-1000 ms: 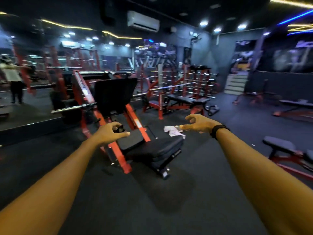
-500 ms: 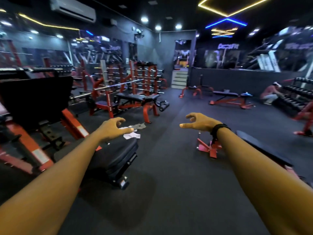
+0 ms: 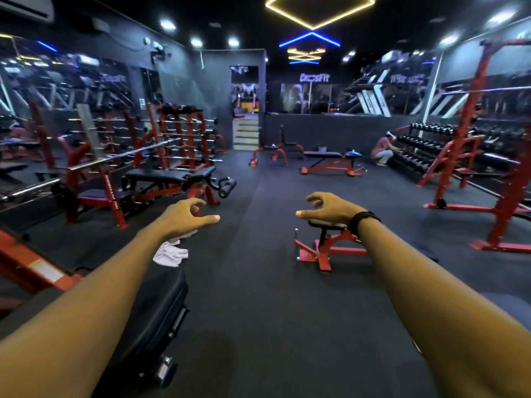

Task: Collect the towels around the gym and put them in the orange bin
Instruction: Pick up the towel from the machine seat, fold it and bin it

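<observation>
**Empty hands, one towel underarm, no bin in sight**

Our left hand (image 3: 186, 215) is held out with fingers loosely curled and thumb forward, pinching nothing. The white towel (image 3: 171, 251) lies crumpled just below and behind that hand, partly hidden under the forearm, at the far end of the black padded seat (image 3: 161, 305); whether it rests on the pad or the floor beyond, we cannot tell. Since we are looking past it down the room, we could walk on and leave it. Reaching blind, we could also knock it off the seat edge or bump the red frame (image 3: 31, 268) left of our arm.

Our right hand (image 3: 330, 209) is likewise spread and empty, above a low red bench (image 3: 327, 248), a trip hazard. The orange bin is nowhere visible, so we may carry towels the wrong way.
</observation>
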Motion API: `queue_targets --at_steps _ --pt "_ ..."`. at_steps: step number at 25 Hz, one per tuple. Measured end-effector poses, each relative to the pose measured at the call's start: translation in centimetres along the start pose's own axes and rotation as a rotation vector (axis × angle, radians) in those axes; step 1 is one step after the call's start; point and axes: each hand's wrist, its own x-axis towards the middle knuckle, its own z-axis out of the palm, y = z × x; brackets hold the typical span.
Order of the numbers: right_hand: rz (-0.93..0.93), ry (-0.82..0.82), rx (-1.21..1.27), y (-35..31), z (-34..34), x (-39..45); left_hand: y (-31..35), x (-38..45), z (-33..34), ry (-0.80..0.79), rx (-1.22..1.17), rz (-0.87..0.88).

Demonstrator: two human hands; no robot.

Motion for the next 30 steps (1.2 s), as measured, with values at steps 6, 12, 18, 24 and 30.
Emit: queue_targets --at_steps 6,12,18,24,30 --pt "0.022 0.009 0.006 3.6 0.1 11.7 -2.1 11.8 2.7 -0.025 -0.009 0.008" --pt "-0.006 0.0 0.016 6.6 -1.4 27.6 -3.4 27.1 5.5 0.009 -0.031 -0.018" --pt "-0.048 -0.058 0.003 7.4 -4.2 44.4 -4.5 41.3 6.2 0.058 -0.031 -0.093" --pt "-0.143 -0.165 0.023 5.7 0.2 59.1 -9.9 53.1 5.4 0.081 0.045 -0.172" --pt "-0.205 -0.229 -0.003 3.0 5.2 75.9 -17.9 66.2 3.6 0.141 0.029 -0.227"
